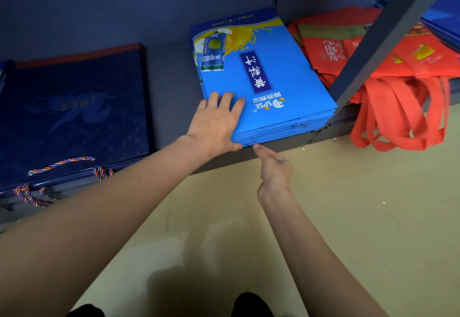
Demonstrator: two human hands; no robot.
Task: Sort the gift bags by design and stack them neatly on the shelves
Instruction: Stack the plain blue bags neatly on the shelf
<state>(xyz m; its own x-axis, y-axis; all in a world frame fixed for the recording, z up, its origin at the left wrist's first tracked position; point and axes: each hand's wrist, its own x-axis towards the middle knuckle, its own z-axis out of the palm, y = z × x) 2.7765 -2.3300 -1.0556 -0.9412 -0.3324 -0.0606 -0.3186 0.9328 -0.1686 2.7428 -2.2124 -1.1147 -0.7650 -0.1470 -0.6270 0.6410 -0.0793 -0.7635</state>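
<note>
left hand [216,122]: flat, fingers spread on the near-left corner of the bright blue bag stack [268,80], thumb against the stack's front edge; presses, grips nothing
right hand [273,167]: just below the shelf edge, fingers loosely curled, fingertip near the stack's bottom front corner; holds nothing (contact unclear)
bright blue bag stack: flat on the low shelf [171,107], middle position, print upside down to camera
navy bag stack [74,115]: left on the same shelf, rope handles [59,164] hanging over the front
red fabric bags [361,50]: right, behind the upright post [378,40], handles drooping over the edge
floor [348,217]: tan
</note>
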